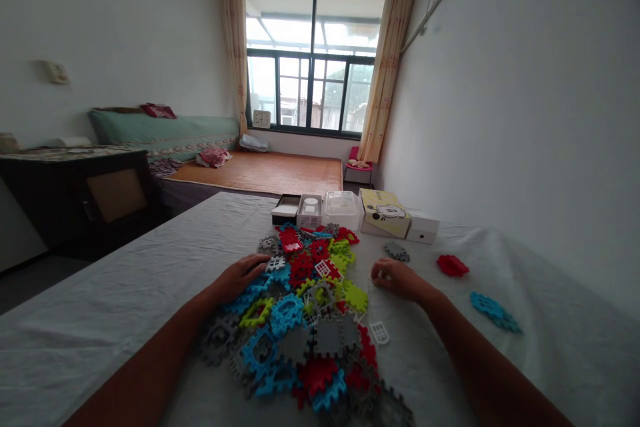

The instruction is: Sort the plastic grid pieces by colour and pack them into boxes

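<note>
A heap of interlocking plastic puzzle tiles (287, 312) in blue, red, green and grey lies on the white-sheeted table. My left hand (245, 275) rests at the heap's left edge, fingers stretched toward a small white lattice piece (276, 264); whether they touch it I cannot tell. To the right of the heap, my right hand (393, 277) is curled with its fingertips together near the sheet. Anything between those fingertips is too small or hidden to make out. A white window-shaped piece (379, 333) lies on the sheet nearer to me.
Apart from the heap, a grey tile (397, 251), a red piece (453, 265) and a blue tile (495, 311) lie to the right. Along the far edge stand a black box (286, 209), a clear plastic container (342, 205), a yellow cartoon box (384, 213) and a white box (423, 229).
</note>
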The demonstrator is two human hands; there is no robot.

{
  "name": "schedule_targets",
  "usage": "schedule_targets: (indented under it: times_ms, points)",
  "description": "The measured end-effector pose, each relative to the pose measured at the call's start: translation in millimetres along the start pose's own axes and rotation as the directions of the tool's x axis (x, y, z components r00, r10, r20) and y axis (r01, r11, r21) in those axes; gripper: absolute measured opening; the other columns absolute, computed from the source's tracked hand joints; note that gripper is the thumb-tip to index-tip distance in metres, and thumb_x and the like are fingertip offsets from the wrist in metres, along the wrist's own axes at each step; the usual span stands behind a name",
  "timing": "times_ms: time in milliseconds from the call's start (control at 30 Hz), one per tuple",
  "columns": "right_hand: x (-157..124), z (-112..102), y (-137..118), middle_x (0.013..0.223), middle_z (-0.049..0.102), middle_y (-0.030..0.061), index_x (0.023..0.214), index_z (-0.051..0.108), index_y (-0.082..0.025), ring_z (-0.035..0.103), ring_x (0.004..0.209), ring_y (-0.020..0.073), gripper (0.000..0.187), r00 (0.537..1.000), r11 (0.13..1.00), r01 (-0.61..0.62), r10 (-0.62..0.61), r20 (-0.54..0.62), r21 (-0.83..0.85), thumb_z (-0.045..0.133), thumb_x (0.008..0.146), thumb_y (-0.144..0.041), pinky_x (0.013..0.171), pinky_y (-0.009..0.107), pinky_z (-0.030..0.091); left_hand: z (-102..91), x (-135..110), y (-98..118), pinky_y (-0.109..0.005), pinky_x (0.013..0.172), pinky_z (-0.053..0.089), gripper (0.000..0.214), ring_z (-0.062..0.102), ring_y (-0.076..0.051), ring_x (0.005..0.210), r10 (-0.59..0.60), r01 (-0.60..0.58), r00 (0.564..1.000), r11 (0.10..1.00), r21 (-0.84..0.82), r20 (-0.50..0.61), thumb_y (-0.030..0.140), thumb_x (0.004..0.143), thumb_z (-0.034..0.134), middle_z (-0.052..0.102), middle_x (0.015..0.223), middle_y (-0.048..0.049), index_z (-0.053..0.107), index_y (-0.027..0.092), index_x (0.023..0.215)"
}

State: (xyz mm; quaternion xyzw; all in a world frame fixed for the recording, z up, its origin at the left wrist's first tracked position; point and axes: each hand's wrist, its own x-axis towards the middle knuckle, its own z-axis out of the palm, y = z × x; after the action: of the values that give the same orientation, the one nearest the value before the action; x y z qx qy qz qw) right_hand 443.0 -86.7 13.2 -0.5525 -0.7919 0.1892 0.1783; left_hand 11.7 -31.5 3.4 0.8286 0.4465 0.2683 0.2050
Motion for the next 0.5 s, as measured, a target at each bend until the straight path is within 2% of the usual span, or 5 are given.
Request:
schedule_targets:
  times_ms: [67, 133, 233, 367, 500]
  points:
    - [-8.9, -17.8, 8.2, 0.077, 0.070, 0.0038, 0.070, 0.070, -0.021, 0.060, 0.066, 0.0177, 0.010, 0.996, 0.999, -0.020, 0.017, 0.088, 0.026, 0.063, 0.064, -0.023, 0.063, 0.027, 0.045, 0.4, 0.1, -1.4, -0.034, 0.099, 0.041, 0.051, 0.054, -0.024, 0.112, -0.006, 0.006, 1.000, 1.000, -0.005, 0.000, 0.055, 0.086, 0.039, 0.062, 0.120, -0.0057, 0.060, 0.021, 0.118]
    - [-16.8, -32.7, 14.4, 0.064, 0.068, 0.0015, 0.064, 0.070, -0.020, 0.059, 0.058, 0.0163, 0.005, 0.986, 0.998, -0.043, 0.034, 0.164, 0.048, 0.067, 0.060, -0.023, 0.056, 0.025, 0.044, 1.0, 0.5, -2.8, -0.034, 0.100, 0.040, 0.051, 0.054, -0.024, 0.112, -0.004, 0.004, 1.000, 1.000, -0.015, -0.003, 0.055, 0.085, 0.039, 0.062, 0.120, -0.0056, 0.060, 0.021, 0.118]
    - [-20.7, -41.2, 8.5, 0.065, 0.068, 0.0010, 0.070, 0.070, -0.020, 0.059, 0.060, 0.0155, 0.012, 0.991, 0.995, -0.058, 0.049, 0.121, 0.075, 0.064, 0.067, -0.030, 0.056, 0.024, 0.044, 1.8, 1.4, -4.5, -0.035, 0.100, 0.040, 0.052, 0.054, -0.025, 0.113, -0.001, 0.001, 1.000, 1.000, -0.018, -0.005, 0.055, 0.085, 0.040, 0.061, 0.121, -0.0060, 0.060, 0.021, 0.118]
    - [-13.3, -24.0, -25.8, 0.085, 0.069, 0.0028, 0.093, 0.067, -0.022, 0.060, 0.071, 0.0152, 0.025, 0.997, 0.986, 0.055, -0.064, 0.053, 0.155, 0.060, 0.076, -0.038, 0.063, 0.025, 0.047, 1.9, 1.6, -4.7, -0.035, 0.100, 0.040, 0.051, 0.053, -0.024, 0.113, 0.001, -0.001, 1.000, 1.000, -0.008, 0.008, 0.054, 0.086, 0.038, 0.061, 0.121, -0.0067, 0.059, 0.021, 0.119]
    - [-9.6, 1.9, -53.7, 0.103, 0.064, 0.0051, 0.114, 0.059, -0.025, 0.060, 0.077, 0.0163, 0.056, 0.977, 0.980, 0.174, -0.184, 0.105, 0.101, 0.074, 0.062, -0.039, 0.069, 0.027, 0.048, 1.4, 0.3, -3.5, -0.037, 0.101, 0.039, 0.052, 0.053, -0.025, 0.114, -0.009, 0.010, 1.000, 0.999, -0.032, 0.007, 0.056, 0.085, 0.039, 0.061, 0.122, -0.0067, 0.059, 0.021, 0.118]
